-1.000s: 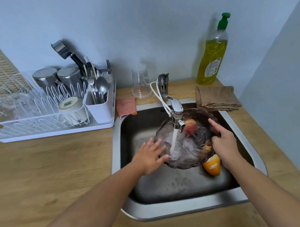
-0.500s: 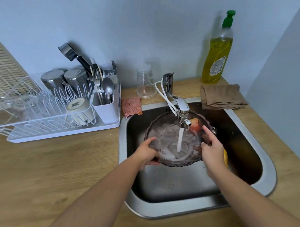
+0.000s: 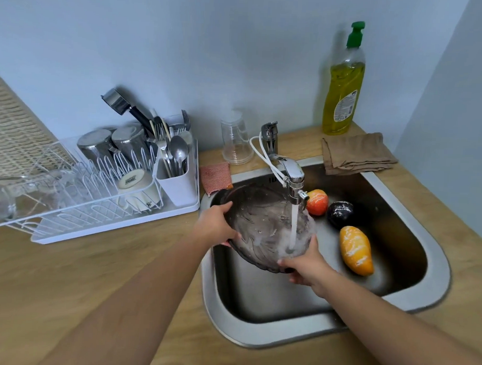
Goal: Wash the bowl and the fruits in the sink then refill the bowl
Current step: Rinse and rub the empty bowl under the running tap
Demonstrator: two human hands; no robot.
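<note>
A dark translucent glass bowl [image 3: 260, 221] is held tilted over the steel sink [image 3: 410, 300], under the running tap [image 3: 292, 173]; the water stream lands in its lower right part. My left hand [image 3: 215, 222] grips the bowl's left rim. My right hand [image 3: 305, 263] holds its near right rim from below. Three soapy fruits lie on the sink floor to the right: a red-orange one [image 3: 318, 202], a dark purple one [image 3: 340, 213] and a yellow mango [image 3: 356, 250].
A white dish rack [image 3: 97, 188] with cups and cutlery stands on the wooden counter at left. An orange sponge [image 3: 215, 176] and a clear glass [image 3: 236, 141] sit behind the sink. A yellow soap bottle [image 3: 344, 85] and a folded brown cloth [image 3: 355, 153] are at back right.
The bowl has shifted left and tilted, uncovering the three fruits. My right hand slid from the right rim to the near rim; my left hand moved up the left rim.
</note>
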